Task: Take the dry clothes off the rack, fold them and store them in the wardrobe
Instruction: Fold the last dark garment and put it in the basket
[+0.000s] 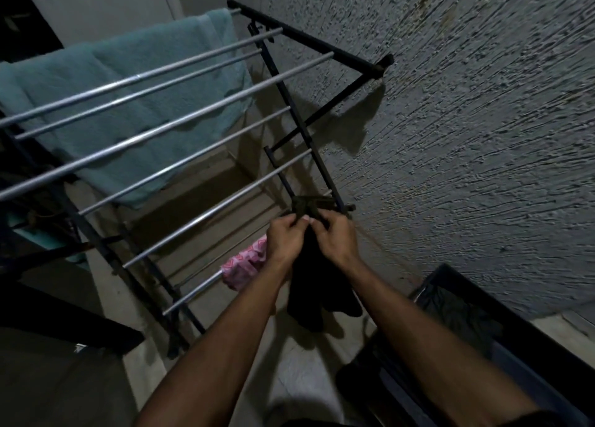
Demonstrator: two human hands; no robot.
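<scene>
**Pulling a dark garment off the rack's near corner**

Head view: both hands meet at the drying rack (180, 114), close to the rough wall (467, 104). Left hand (286, 236) and right hand (335, 233) each pinch the top of a dark garment (318, 294), fingers curled into the cloth; its bulk hangs below the wrists. The upper edge seems caught round the rack's corner joint, likely why both hands work there. A teal towel (138, 104) drapes the far rails. A pink cloth (246, 262) hangs on a lower rail, just beside the left wrist. A dark bin (483, 314) stands at the right. No wardrobe in view.
</scene>
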